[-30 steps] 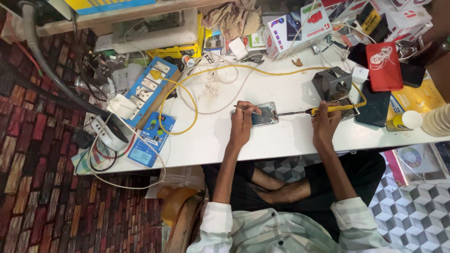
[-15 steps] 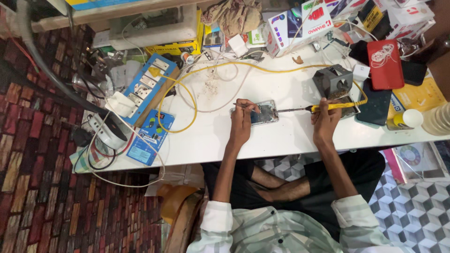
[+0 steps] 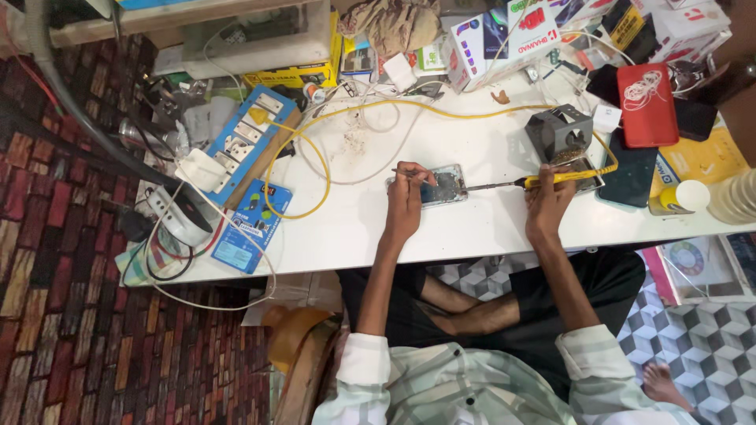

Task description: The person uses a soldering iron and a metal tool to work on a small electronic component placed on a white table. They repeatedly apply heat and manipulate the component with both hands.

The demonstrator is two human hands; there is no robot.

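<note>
From the head view, an opened phone point(image 3: 439, 187) lay flat on the white table point(image 3: 472, 228), near its front edge, its dark, cluttered inside facing up within a pale frame. Compared with half a second earlier, phone and both hands sat in much the same places; only the camera had shifted slightly. The left hand point(image 3: 408, 203) rested on the phone's left end, fingers pinched around a thin tool point(image 3: 409, 172) over it. The right hand point(image 3: 549, 198) was clenched around a yellow-handled soldering iron point(image 3: 551, 178), whose metal tip reached the phone's right edge. A grey iron stand point(image 3: 557, 132) stood just behind.
</note>
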